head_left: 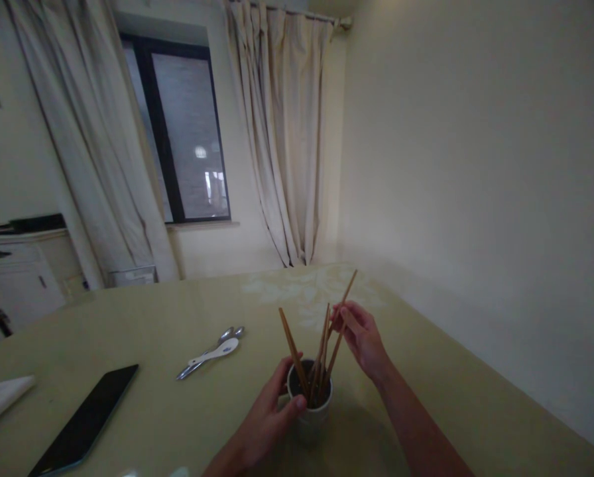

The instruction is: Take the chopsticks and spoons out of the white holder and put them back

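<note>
two hands gather chopsticks into a cup on a pale table.
left hand point(267, 424) grips the cup point(311, 411) near centre; right hand point(364, 338) pinches one chopstick point(344, 301). several chopsticks point(317, 361) stand inside; spoons point(212, 351) lie left, outside it.

1. The left hand point(264, 424) is wrapping around a pale cup point(311, 414), its thumb lying at the rim.
2. The right hand point(362, 338) is pinching one wooden chopstick point(345, 299) that is leaning out of the cup, beside the other chopsticks point(319, 361) standing in it.
3. Spoons point(211, 352) are lying well apart on the yellow-green tabletop point(168, 411).
4. A dark phone point(85, 421) is resting near the left edge, beside a white napkin point(1, 397).
</note>
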Tool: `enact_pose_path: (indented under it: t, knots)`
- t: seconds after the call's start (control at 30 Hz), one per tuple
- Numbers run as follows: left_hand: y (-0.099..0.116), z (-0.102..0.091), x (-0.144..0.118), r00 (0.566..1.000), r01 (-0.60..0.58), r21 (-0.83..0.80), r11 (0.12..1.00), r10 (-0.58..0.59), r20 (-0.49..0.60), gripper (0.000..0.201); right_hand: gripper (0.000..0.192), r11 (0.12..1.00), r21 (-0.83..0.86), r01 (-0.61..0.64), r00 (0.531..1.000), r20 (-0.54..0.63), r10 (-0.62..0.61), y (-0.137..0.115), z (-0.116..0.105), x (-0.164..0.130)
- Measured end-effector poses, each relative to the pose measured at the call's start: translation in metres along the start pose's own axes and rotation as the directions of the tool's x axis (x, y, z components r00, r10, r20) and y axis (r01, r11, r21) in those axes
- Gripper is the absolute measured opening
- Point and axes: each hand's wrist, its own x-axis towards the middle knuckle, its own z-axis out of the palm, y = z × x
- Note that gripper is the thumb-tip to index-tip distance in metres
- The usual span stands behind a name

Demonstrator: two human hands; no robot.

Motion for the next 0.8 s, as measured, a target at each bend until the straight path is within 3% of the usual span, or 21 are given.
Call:
enact_pose_path:
  t: [0.1, 0.3, 0.63, 0.7, 0.77, 0.8]
  knots:
    - [-0.001, -0.001, 0.003, 0.999, 0.024, -0.09, 0.996, -0.022, 0.028, 0.081, 0.048, 0.991, -0.072, -0.114, 0.984, 0.127, 0.122, 0.01, 0.01, -0.009]
    - [0.001, -0.003, 0.005, 0.999, 0.004, -0.103, 0.995, 0.001, 0.048, 0.074, 0.046, 0.972, -0.076, -0.224, 0.955, 0.182, 0.235, 0.03, 0.016, -0.016]
    - [0.0, -0.002, 0.006, 0.998, -0.035, -0.062, 0.997, 0.038, 0.044, 0.075, 0.035, 0.952, 0.085, -0.293, 0.952, 0.114, 0.283, 0.025, 0.025, -0.021]
    - [-0.001, -0.011, 0.01, 0.999, -0.039, -0.023, 0.999, 0.039, -0.022, 0.074, 0.034, 0.952, 0.06, -0.3, 0.949, 0.122, 0.291, 0.034, 0.026, -0.019]
    - [-0.001, -0.031, 0.014, 0.982, -0.008, 0.104, 0.995, 0.028, -0.189, 0.073, 0.036, 0.951, 0.019, -0.308, 0.944, 0.127, 0.304, 0.045, 0.026, -0.019]
    - [-0.001, -0.045, 0.016, 0.951, 0.043, 0.21, 0.977, 0.025, -0.308, 0.07, 0.038, 0.949, -0.001, -0.315, 0.941, 0.129, 0.313, 0.05, 0.026, -0.02]
